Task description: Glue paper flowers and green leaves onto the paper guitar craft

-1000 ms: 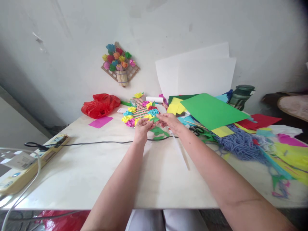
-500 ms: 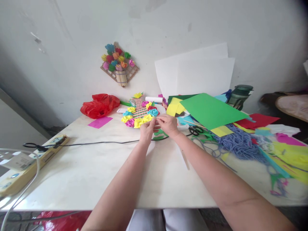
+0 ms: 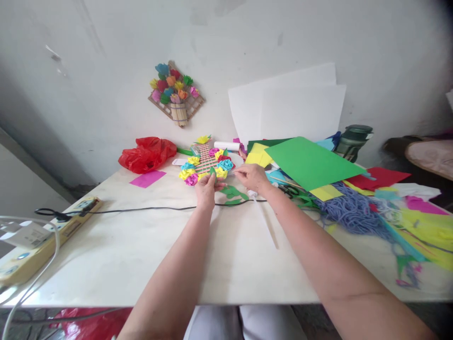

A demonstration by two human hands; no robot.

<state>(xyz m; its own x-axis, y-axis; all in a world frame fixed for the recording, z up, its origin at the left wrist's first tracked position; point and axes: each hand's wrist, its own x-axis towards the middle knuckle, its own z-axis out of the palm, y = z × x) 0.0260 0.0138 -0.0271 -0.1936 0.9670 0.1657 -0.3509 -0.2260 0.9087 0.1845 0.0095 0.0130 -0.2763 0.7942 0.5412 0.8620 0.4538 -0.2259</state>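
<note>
My left hand (image 3: 205, 190) pinches a green paper leaf (image 3: 213, 173) at the near edge of a stick lattice (image 3: 205, 158). Yellow, blue, pink and red paper flowers (image 3: 224, 165) ring that lattice. To its right is my right hand (image 3: 254, 178), thumb and fingers closed together; whatever they hold is too small to make out. More green paper leaves (image 3: 231, 192) lie between my hands on the table. Below my right wrist, a long translucent white rod (image 3: 267, 224) extends toward me from a white piece (image 3: 252, 193) partly covered by the hand.
A black cord (image 3: 141, 208) crosses the table from a power strip (image 3: 60, 231). Left of the lattice lie a red plastic bag (image 3: 147, 155) and pink paper (image 3: 147, 179). Green sheets (image 3: 311, 163), black scissors (image 3: 289, 191), blue yarn (image 3: 348, 212) and a dark bottle (image 3: 353, 141) crowd the right.
My hands have parted. The left moved left with a green leaf showing in its fingers; the right shifted slightly right, and the white piece now shows below its wrist.
</note>
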